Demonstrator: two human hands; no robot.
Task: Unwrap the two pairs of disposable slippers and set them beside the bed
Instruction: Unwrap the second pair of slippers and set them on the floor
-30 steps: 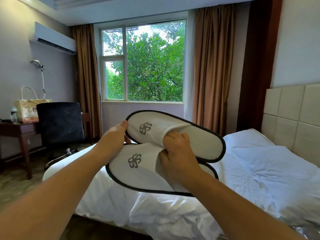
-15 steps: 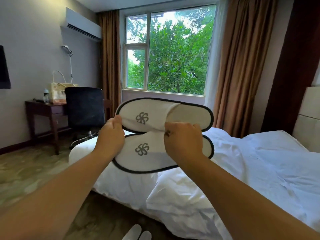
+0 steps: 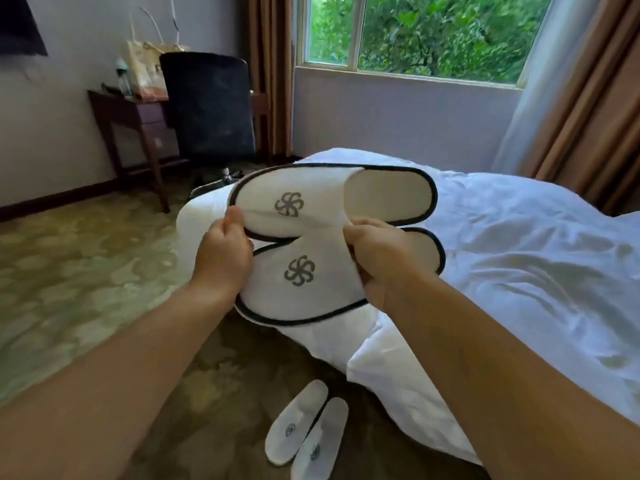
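I hold two white slippers with black trim and a grey pinwheel logo in the air over the bed's left edge. The upper slipper (image 3: 346, 199) overlaps the lower slipper (image 3: 294, 289). My left hand (image 3: 223, 252) pinches the toe ends with thumb on top. My right hand (image 3: 384, 261) grips the open mouths of the uppers, fingers curled in. Another pair of white slippers (image 3: 306, 431) lies side by side on the carpet beside the bed (image 3: 519, 258).
A white duvet hangs over the bed's side near the floor pair. A dark desk (image 3: 128, 116) with a paper bag (image 3: 145, 67) and a black chair (image 3: 211, 105) stands at the back left. Patterned carpet (image 3: 69, 271) spreads to the left.
My view has tilted down and left, bringing the floor pair fully into sight. Both hands keep their hold on the slippers, which have come lower and nearer the bed's edge.
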